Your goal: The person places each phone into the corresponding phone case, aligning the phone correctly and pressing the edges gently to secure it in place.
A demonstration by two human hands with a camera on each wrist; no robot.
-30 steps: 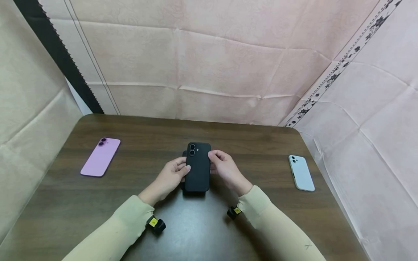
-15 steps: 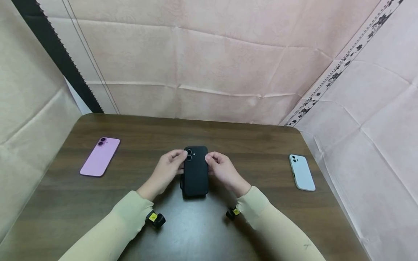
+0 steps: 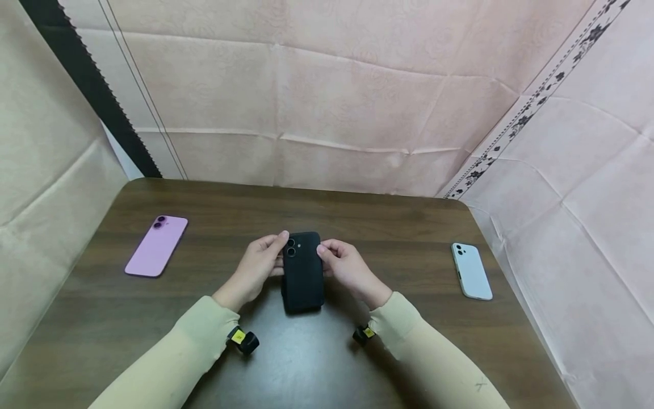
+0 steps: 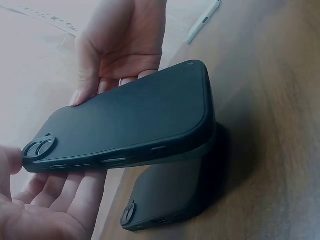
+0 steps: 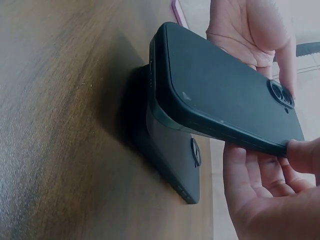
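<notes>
Head view, sleeves (image 3: 171, 358): pale green, coming up from the bottom and leaning in toward the middle.
Head view, left hand (image 3: 254, 267): pinches the left edge of a black phone (image 3: 304, 278), thumb up by the camera rings.
Head view, right hand (image 3: 352, 274): pinches the right edge, thumb pointing up and in.
Head view, black phone: back side up, over the middle of the brown table (image 3: 388, 227).
Head view, other phones: a purple phone (image 3: 156, 247) lies well to the left, a light blue phone (image 3: 472, 271) well to the right.
Left wrist view, left hand: thumb at the camera end, bent fingers under the black phone.
Left wrist view, second black phone (image 4: 165, 187): on the table below; I cannot tell if the two touch.
Right wrist view, right hand: thumb on the edge, curled fingers underneath, clamped on the black phone.
</notes>
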